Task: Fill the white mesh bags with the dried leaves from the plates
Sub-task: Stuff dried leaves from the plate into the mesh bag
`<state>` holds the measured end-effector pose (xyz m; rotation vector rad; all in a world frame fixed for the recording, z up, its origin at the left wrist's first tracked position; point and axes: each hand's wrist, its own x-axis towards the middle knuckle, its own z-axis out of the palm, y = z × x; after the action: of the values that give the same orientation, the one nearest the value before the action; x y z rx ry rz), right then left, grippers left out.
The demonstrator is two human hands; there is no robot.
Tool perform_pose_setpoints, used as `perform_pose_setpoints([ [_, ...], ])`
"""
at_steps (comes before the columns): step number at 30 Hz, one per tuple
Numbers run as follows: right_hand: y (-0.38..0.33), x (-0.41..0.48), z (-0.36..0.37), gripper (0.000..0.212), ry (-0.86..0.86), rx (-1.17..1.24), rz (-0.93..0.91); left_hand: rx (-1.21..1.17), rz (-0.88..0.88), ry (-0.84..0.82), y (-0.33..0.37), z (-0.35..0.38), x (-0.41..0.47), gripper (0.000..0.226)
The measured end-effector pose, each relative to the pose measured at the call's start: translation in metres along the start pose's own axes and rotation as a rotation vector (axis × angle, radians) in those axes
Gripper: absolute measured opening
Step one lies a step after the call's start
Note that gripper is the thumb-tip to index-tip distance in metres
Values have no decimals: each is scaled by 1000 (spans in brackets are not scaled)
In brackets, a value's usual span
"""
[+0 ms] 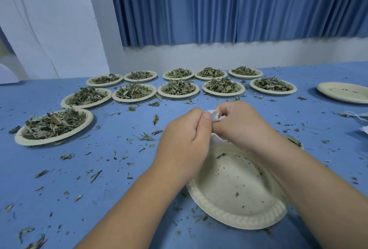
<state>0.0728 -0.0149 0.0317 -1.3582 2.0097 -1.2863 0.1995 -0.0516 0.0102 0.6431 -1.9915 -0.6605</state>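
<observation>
Over the emptied plate [235,195]: my left hand [185,135] and right hand [241,123] both pinch the white mesh bag [216,116], mostly hidden. Risk, I judge: mouth slips, leaves spill onto blue table [119,179]

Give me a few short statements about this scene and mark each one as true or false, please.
1. The left hand and the right hand both pinch the white mesh bag. True.
2. The nearest plate is heaped with dried leaves. False: it holds only a few crumbs.
3. Loose leaf bits lie scattered on the blue table. True.
4. The curtain behind the table is red. False: it is blue.
</observation>
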Motion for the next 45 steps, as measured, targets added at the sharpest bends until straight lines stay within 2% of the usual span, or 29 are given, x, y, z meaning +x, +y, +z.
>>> perform_pose_setpoints([
  [3,-4,5,7,21,39,-151,-8,9,23,-21,0,0,-1,36],
  [6,-3,6,11,25,56,-193,-36,-18,-11,-25,-2,-2,1,36],
  [8,1,4,7,31,37,-85,-22,-37,-44,-1,-6,-3,3,40],
  [12,6,1,-9,29,-169,280,118,-51,-64,33,-9,-5,6,42],
  [16,4,0,-2,27,-255,163,166,45,-4,2,-6,-2,4,32],
  [19,2,-1,6,44,-312,146,202,67,-3,18,-6,-4,4,31],
  [20,1,-2,8,44,-318,150,211,71,-2,18,-6,-4,4,31],
  [23,-4,-2,14,20,-266,186,199,119,29,-5,-3,-2,3,37],
  [27,-8,-1,18,17,-122,60,156,112,74,-14,-1,-1,2,40],
  [29,-7,0,17,19,-127,126,158,81,76,-1,0,-2,2,40],
  [32,-5,-2,4,7,-230,357,120,42,56,53,1,-3,5,39],
  [34,-1,-4,-8,24,-374,540,113,16,24,80,1,-4,6,37],
  [36,2,-5,-14,31,-428,609,84,-9,0,98,1,-5,4,38],
  [38,1,-6,-14,26,-376,535,51,-14,3,88,4,-5,1,38],
  [40,-2,-7,-11,10,-270,372,34,-45,7,57,8,-3,-1,39],
  [43,-3,-8,-5,23,-162,80,61,-131,-39,7,10,2,-3,51],
  [45,-2,-7,-1,25,-118,-4,85,-148,-69,-6,10,4,-4,50],
])
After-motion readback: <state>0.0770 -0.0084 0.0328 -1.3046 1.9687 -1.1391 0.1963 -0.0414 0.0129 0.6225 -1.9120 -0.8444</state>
